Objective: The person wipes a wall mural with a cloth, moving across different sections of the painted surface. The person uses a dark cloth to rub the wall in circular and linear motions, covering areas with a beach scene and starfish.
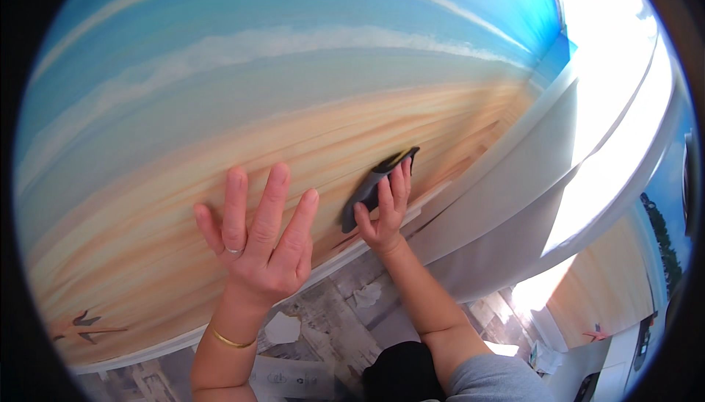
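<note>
A beach-scene wall mural (308, 121) of sea, foam and sand covers the wall before me. My left hand (264, 237) is raised with its fingers spread at the sandy part; it holds nothing, and whether it touches the wall I cannot tell. A ring and a gold bangle are on it. Farther right, my right hand (387, 206) grips a dark smoothing tool (363, 198) with a black and yellow edge. The tool lies tilted against the mural's sandy lower part, close to a large white sheet (484, 198), paper or fabric.
The white sheet bulges from the wall on the right, brightly lit. A white baseboard (341, 261) runs along the wall's foot. Scraps of white paper (283, 328) and a printed plastic sheet (294, 375) lie on the wood-patterned floor (330, 303). Another mural section (606, 281) shows at far right.
</note>
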Demonstrator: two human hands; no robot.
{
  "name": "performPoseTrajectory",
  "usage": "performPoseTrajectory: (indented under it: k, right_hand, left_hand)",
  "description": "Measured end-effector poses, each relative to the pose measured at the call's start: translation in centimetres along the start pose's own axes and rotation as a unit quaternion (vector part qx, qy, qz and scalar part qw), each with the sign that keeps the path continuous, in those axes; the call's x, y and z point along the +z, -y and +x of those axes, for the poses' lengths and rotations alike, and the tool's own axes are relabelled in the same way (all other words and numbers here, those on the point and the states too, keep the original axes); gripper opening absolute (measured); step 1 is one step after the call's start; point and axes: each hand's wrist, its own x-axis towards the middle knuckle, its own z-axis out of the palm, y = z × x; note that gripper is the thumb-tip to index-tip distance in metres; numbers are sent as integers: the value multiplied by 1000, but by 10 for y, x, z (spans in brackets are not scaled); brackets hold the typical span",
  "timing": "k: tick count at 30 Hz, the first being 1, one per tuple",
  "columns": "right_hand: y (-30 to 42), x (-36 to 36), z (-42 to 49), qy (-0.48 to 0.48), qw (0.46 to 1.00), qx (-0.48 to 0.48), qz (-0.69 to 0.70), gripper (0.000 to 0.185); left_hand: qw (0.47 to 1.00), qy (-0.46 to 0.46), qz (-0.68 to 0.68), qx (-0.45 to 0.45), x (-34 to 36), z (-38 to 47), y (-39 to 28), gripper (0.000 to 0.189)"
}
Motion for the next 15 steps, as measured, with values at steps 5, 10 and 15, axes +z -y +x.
performPoseTrajectory:
  k: [5, 10, 15]
  right_hand:
    - [7, -9, 115, -7, 998, -47, -37, 57]
    - [-12, -8, 150, -70, 996, -34, -52, 56]
    - [-12, 2, 84, -83, 992, 85, -51, 59]
  left_hand:
    - [999, -30, 5, -26, 15, 1, -11, 30]
    - [994, -83, 4, -66, 23, 9, -18, 26]
    - [993, -101, -8, -66, 26, 14, -19, 27]
